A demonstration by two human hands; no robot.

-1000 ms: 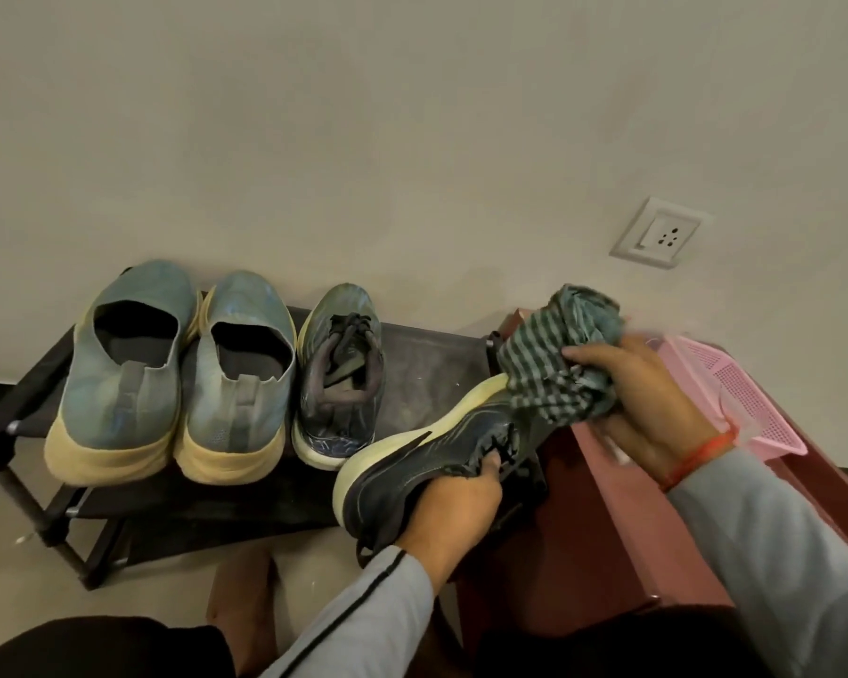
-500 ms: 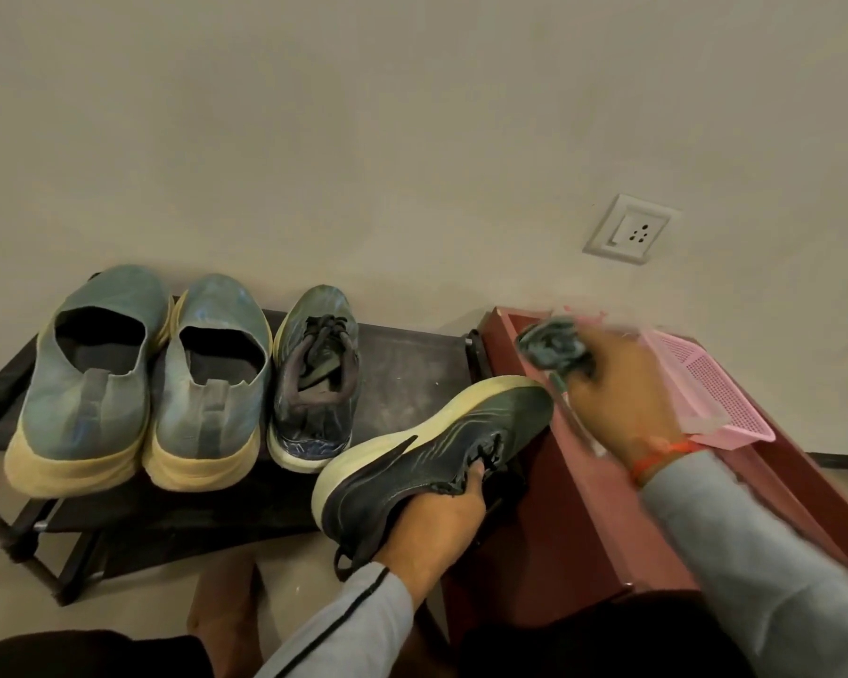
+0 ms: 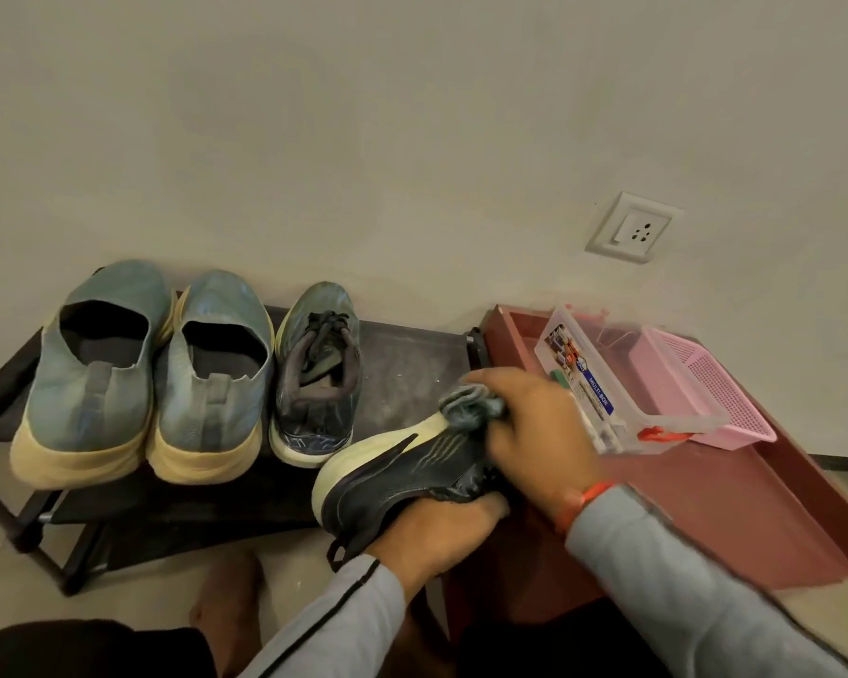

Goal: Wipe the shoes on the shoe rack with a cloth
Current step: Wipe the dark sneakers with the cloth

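My left hand grips a dark sneaker with a pale sole by its opening, lying on its side in front of the black shoe rack. My right hand holds a bunched grey-green cloth against the toe end of that sneaker. On the rack stand two blue slip-on shoes with tan soles and the matching dark laced sneaker.
A maroon cabinet top sits to the right of the rack, carrying a clear plastic box and a pink basket. A wall socket is above it. My bare foot rests on the floor below.
My right hand came down and left with the cloth from above the cabinet onto the sneaker's toe. The plastic box it was hiding is now in view.
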